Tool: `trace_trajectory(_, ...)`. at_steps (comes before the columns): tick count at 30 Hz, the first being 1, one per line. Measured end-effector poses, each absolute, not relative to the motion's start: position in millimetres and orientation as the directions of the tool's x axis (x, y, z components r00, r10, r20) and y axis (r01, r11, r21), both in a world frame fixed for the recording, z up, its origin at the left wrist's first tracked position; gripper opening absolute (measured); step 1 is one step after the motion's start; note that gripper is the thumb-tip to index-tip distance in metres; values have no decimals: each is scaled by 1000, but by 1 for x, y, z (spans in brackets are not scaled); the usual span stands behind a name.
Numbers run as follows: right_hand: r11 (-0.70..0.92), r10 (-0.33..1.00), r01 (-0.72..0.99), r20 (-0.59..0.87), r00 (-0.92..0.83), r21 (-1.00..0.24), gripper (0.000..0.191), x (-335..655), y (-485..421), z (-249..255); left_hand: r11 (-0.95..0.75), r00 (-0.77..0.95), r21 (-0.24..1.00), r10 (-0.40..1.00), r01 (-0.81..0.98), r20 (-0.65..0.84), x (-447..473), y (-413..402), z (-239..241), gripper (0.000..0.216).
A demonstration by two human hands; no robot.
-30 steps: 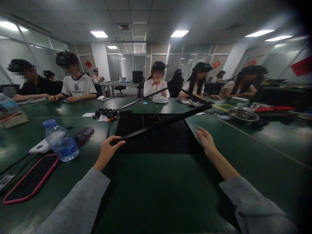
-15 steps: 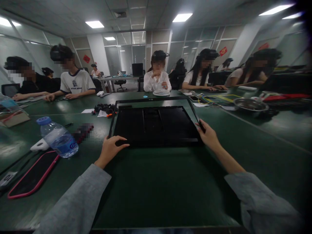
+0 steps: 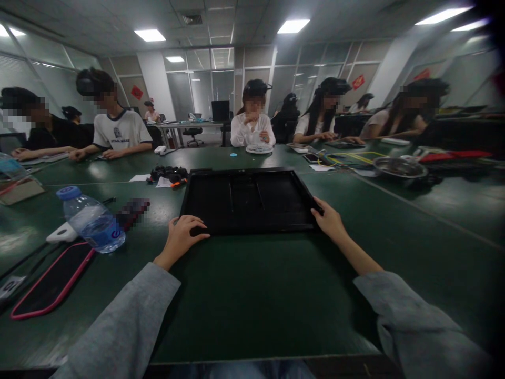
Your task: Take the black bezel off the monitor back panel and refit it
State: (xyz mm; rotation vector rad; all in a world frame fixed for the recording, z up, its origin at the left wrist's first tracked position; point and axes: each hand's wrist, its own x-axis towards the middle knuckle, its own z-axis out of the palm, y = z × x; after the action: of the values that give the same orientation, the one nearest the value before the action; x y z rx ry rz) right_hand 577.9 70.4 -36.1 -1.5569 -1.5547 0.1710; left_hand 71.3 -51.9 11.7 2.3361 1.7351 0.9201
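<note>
- Since your black frame (image 3: 244,170) lies over the dark panel (image 3: 209,200) on the green table (image 3: 260,300), right between your 2 hands, watch the fit. I can't tell if all 4 sides sit flush, so a corner could be riding high.
- Your right hand (image 3: 331,223) has thumb and fingers closed on the frame's right edge, near the front corner. Pull harder on that side and I reckon the whole thing goes skewed.
- Your left hand (image 3: 181,237) curls round the near left corner, thumb and fingertips a narrow gap apart. Can't tell if they actually pinch the frame, so that corner might be loosely held.
- Those bars look thin. Press at just 1 spot and they could flex, or the opposite side could pop up.
- Fingertips that close to the rim could get nipped if the edges shut together.
- Shove it away from you and the far left corner could bump the pile of small dark parts (image 3: 168,176).
- Swing your left arm wide and you might clip the water bottle (image 3: 92,221).
</note>
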Motion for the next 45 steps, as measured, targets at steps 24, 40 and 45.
trace_trajectory(24,178,866,716,453,212,-675,46,587,79,-48,-6,-280,676,908,737,313,32,-17,-13,50)
trace_trajectory(40,124,893,730,397,214,-672,46,573,73,-40,132,-472,848,869,514,151,16,-19,-3,49)
trace_trajectory(45,150,738,894,649,183,-422,70,554,59,-12,149,-440,604,819,783,369,24,-22,9,56)
